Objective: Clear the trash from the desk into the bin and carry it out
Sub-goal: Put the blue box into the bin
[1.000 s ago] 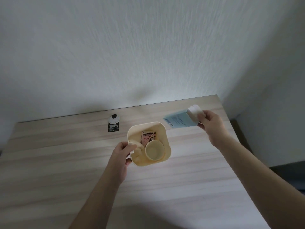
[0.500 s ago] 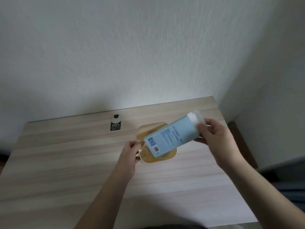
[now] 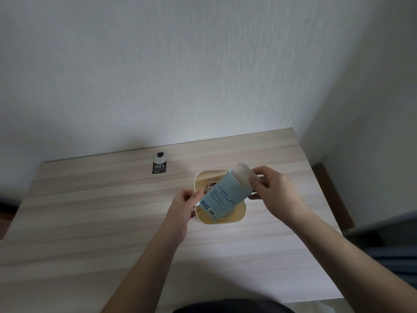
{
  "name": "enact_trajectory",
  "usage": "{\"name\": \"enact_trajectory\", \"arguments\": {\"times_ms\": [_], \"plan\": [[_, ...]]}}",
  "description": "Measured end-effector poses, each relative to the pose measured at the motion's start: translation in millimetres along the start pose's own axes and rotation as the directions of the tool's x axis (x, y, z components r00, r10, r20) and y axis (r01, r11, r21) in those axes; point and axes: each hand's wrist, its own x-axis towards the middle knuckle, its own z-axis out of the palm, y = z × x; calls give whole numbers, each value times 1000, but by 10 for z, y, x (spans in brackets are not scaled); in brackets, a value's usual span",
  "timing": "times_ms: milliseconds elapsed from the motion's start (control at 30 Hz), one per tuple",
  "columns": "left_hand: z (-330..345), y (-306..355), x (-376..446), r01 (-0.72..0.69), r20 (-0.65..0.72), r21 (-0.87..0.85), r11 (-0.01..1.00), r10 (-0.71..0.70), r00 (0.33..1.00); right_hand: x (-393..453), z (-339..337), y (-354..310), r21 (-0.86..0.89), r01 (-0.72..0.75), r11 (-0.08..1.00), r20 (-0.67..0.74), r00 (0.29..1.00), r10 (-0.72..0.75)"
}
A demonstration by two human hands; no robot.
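Head view: right hand (image 3: 269,193) grips blue packet (image 3: 222,196) over bin (image 3: 239,216); left hand (image 3: 184,205) pinches rim.

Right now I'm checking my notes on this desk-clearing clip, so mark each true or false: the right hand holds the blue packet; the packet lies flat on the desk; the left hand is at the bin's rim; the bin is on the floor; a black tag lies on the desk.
1. The right hand holds the blue packet. True.
2. The packet lies flat on the desk. False: it is tilted, lower end over the bin.
3. The left hand is at the bin's rim. True.
4. The bin is on the floor. False: it stands on the desk.
5. A black tag lies on the desk. True.
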Motion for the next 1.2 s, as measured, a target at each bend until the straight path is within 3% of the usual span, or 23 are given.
{"name": "enact_trajectory", "arguments": {"times_ms": [100, 200, 333, 433, 533, 600, 800, 933, 1067, 1200], "plan": [[15, -4, 7, 2, -19, -46, 999, -3, 1000, 16, 43, 10, 111, -72, 991, -65, 995, 79], [23, -4, 22, 12, -35, -75, 997, -14, 999, 30, 104, 21, 330, -162, 930, -82, 977, 199], [38, -21, 44, 16, -50, -88, 996, -21, 999, 11, 317, 58, 555, -324, 766, 46, 931, 361], [46, -40, 71, 15, -59, -93, 996, -21, 998, -8, 492, 78, 610, -412, 677, 159, 901, 405], [56, -48, 76, 11, -48, -92, 996, -16, 999, 10, 606, 37, 614, -435, 659, 219, 896, 387], [66, -48, 69, 16, -40, -94, 995, -20, 999, 39, 653, 9, 579, -438, 687, 248, 898, 363], [18, -6, 23, 19, -18, -124, 992, -22, 1000, 107, 564, 22, 261, -400, 879, 353, 887, 299], [-25, 12, 0, 31, -6, -119, 992, -32, 999, 111, 430, -11, 127, -269, 955, 307, 926, 220], [-27, -10, -13, 32, 15, -113, 993, -30, 999, 123, 434, 1, -89, -179, 980, 289, 937, 197], [-21, -24, -20, 22, 43, -92, 996, -18, 999, 130, 535, 41, -356, -78, 931, 237, 956, 171]]}}
